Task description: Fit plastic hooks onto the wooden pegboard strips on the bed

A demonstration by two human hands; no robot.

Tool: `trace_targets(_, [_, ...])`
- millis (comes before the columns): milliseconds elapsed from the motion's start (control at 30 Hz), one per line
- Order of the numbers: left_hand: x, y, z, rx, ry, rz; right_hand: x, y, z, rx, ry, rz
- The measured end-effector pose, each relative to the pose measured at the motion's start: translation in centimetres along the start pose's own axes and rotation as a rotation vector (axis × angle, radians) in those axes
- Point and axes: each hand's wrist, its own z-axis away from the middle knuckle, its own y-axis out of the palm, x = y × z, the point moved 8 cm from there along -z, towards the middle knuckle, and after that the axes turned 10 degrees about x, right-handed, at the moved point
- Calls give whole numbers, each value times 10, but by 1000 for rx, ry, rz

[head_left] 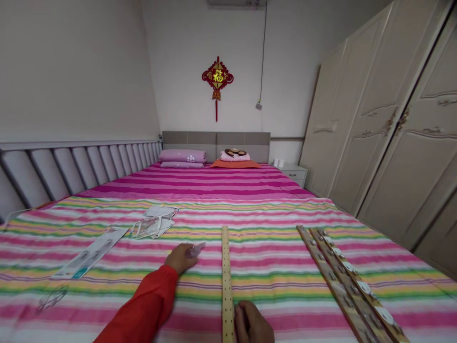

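My left hand (182, 258), in a red sleeve, is closed on a small clear plastic piece (195, 249) that sticks out past the fingers to the right. It hovers over the striped cloth, left of a pale wooden strip (226, 271) with rows of small dark holes. That strip lies lengthwise in front of me. Beside its near end, on the right, is my right hand (254, 324), fingers curled together against or very near the strip's edge. Whatever those fingers may hold is hidden.
Two brown strips with metal fittings, the outer one (360, 287) bearing white round pieces, lie on the right. To the left are clear packets (157, 223), a long white package (93, 252) and a thin wire loop (53, 298). Pillows (183, 156) rest by the headboard (189, 138).
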Motion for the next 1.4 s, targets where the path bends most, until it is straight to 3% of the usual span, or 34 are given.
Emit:
trace_targets(133, [-13,5,28,-95,164,32,15,-12,-5,93,-31,-1])
trace_targets(333, [-3,7,67,-221,299,205,14,-9,-3,138,-11,12])
trace_targets(533, [36,-18,89,-396,117,276,17,-12,-4,156,-7,21])
trace_targets(633, [47,-12,105,-454,52,305,20,-14,-5,169,-2,14])
trace_targets(800, [32,12,119,-485,116,282,18,-12,-4,178,-5,10])
trace_targets(900, [19,12,118,-526,130,203,18,-12,-4,166,-6,15])
trace_targets(1200, [-2,10,112,-451,84,-49,20,-13,-5,160,-8,33])
trace_targets(1300, [-2,1,119,-488,122,44,20,-14,-5,151,-7,30])
trace_targets(1400, [16,-2,126,-523,51,386,20,-14,-5,152,-10,20])
